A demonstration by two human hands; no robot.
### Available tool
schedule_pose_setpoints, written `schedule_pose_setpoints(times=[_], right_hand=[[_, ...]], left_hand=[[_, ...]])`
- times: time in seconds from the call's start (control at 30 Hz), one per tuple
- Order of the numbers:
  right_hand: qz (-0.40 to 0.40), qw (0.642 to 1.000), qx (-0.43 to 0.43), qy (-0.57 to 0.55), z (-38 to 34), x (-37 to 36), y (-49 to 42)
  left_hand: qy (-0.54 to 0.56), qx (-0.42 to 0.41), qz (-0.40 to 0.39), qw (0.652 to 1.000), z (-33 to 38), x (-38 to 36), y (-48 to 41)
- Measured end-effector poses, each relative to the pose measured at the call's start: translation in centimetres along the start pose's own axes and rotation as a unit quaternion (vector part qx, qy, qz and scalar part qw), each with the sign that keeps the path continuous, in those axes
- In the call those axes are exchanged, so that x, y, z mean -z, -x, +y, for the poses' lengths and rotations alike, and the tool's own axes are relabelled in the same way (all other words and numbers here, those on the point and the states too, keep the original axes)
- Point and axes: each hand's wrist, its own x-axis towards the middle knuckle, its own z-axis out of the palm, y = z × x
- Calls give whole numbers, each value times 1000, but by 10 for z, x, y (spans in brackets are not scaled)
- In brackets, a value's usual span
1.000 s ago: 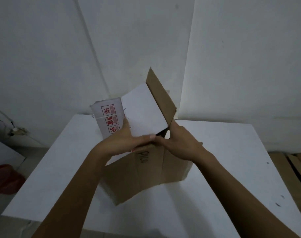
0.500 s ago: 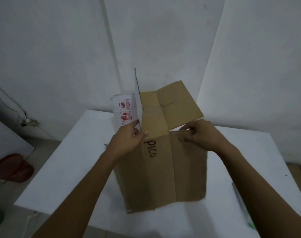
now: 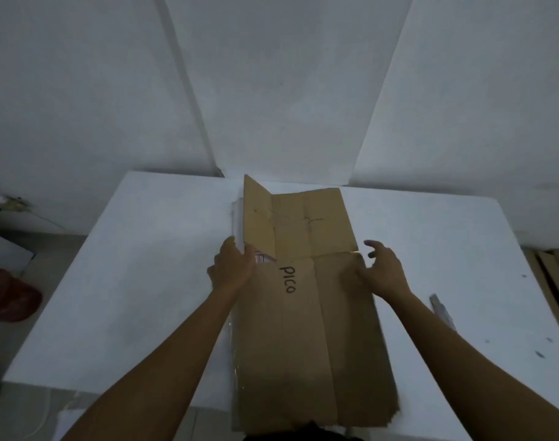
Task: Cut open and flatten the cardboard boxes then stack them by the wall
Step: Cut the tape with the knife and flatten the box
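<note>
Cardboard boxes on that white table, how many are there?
1: the flattened cardboard box marked PICO lies mid-table. Flat cardboard on the floor at right may be more boxes.

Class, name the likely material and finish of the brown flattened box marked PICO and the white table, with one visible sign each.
Brown flattened box: likely matte cardboard; creased folds, ragged near edge. White table: smooth matte white top, perhaps painted board or laminate; cannot tell.
</note>
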Motion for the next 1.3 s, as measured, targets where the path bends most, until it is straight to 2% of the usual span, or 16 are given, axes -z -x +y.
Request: schedule_pose_setpoints(times=[0.1,0.17,0.23,0.37,0.5,0.63,0.77,0.87,0.97,1.1,1.23,1.3], right_hand=[[-88,987,-131,-5,36,-22,16],[-117,976,-182,2,55,-34,32],[-103,976,-190,-8,67,-45,47],[-67,978,-185,-73,76,-58,56],[-161,922,-255,-243,71,-57,50],[-137,924,-226,-275,48,-62,48],[-120,915,-219,-316,12,-81,33],[-117,920,-218,-306,-13,-99,24],[-129,920,-218,-299,-23,-117,26],[-165,917,-205,-300,-37,-134,30],[-167,920,-192,-297,-54,-141,30],[-147,935,-189,-263,-56,-144,27]], left_hand=[[-2,99,-52,994,-45,-21,3],[-8,132,-81,988,-75,-34,16],[5,134,-89,987,-96,-44,29],[115,148,-80,979,-107,-49,42],[207,159,-149,954,-99,-37,34],[201,131,-152,959,-103,-24,21],[167,128,-116,971,-118,3,4],[119,136,-91,979,-144,24,-7],[76,154,-105,980,-167,41,-12],[84,189,-121,971,-193,54,-9],[114,196,-52,973,-206,58,-12],[114,184,-4,976,-202,61,-17]])
